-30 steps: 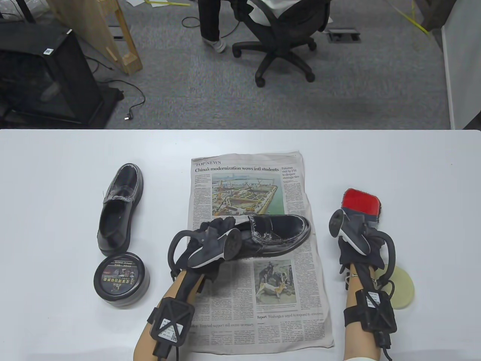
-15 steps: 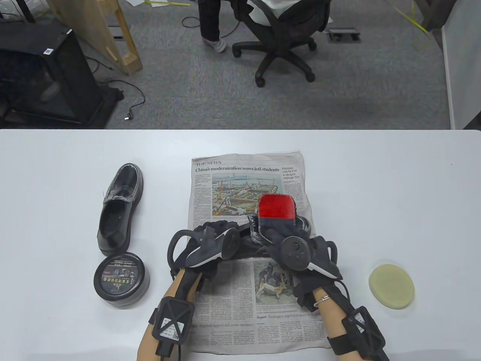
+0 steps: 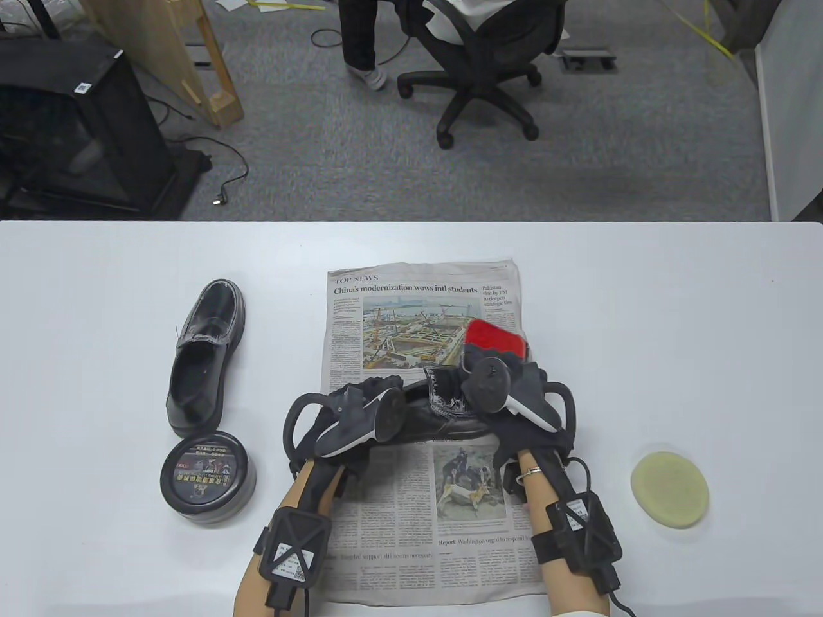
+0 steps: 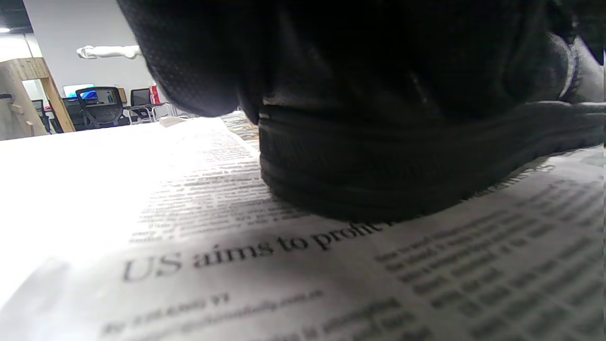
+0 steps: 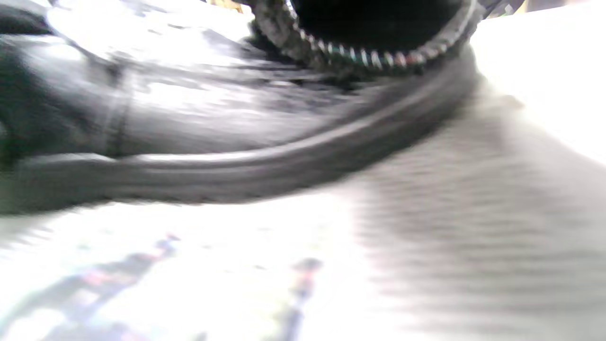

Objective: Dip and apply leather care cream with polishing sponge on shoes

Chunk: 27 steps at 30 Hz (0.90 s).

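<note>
A black loafer (image 3: 443, 414) lies on its sole across the newspaper (image 3: 411, 308), toe to the right. My left hand (image 3: 370, 392) grips its heel end; in the left wrist view the heel (image 4: 402, 166) rests on the paper. My right hand (image 3: 492, 363) holds a red-backed brush (image 3: 494, 337) down on the shoe's toe, which it hides. In the blurred right wrist view the bristles (image 5: 360, 54) touch the shiny upper (image 5: 189, 128). The round yellow sponge (image 3: 669, 490) lies untouched at the right. The closed cream tin (image 3: 208, 479) sits at the left.
The second black loafer (image 3: 206, 353) stands left of the newspaper, just behind the tin. The white table (image 3: 675, 321) ends at its far edge, with an office chair (image 3: 488, 58) on the floor beyond.
My right hand carried the red brush from the table's right side onto the shoe's toe, then slid it further right and away. The sponge is uncovered. My left hand kept its grip.
</note>
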Tool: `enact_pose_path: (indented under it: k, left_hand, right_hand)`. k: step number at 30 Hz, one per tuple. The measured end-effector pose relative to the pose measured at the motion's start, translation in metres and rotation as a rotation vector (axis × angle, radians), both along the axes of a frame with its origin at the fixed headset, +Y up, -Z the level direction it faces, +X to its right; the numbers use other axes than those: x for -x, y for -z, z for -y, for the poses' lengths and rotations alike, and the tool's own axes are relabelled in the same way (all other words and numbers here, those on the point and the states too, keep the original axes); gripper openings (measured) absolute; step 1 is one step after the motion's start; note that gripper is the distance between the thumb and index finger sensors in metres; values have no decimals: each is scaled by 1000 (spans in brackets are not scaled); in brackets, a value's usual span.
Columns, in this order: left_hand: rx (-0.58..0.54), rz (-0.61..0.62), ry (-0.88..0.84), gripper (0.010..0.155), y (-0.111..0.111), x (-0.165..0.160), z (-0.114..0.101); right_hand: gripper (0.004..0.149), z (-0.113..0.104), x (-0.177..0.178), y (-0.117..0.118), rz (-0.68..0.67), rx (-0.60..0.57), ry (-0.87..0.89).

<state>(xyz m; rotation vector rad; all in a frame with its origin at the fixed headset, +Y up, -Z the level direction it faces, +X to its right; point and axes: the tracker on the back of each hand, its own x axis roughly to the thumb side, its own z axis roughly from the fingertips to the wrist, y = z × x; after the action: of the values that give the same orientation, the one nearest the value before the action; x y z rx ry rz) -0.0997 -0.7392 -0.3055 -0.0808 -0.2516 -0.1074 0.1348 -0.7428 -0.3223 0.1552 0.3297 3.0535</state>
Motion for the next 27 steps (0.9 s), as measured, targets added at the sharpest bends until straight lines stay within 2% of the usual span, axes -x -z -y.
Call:
enact_pose_path:
  k: [2,7,12,16,20,24,27]
  left_hand:
    - [-1,-4,-3,86,0,0,-1]
    - [-3,6,-32,85,0,1,1]
    - [12,44,51,79,0,-8,-2]
    - [29,50,12,79,0,-5,-1]
    - [32,47,-5,81,0,-4,0]
    - [19,37,-10,83,0,-2,1]
    - [21,26,-9,84,0,-2,1]
  right_hand:
    - [57,3,-10,-12,-30,-52,-91]
    - [56,6,-7,-44,-161,-144,-93]
    - [56,-1,21,-59,-283,-134,166]
    - [55,-10,48,-41,-285,-111,266]
    - [56,-9,63,-10,-201,-71,196]
    - [56,-7,51,7,-58,-76,123]
    - [56,-1,22,10,31,-64,15]
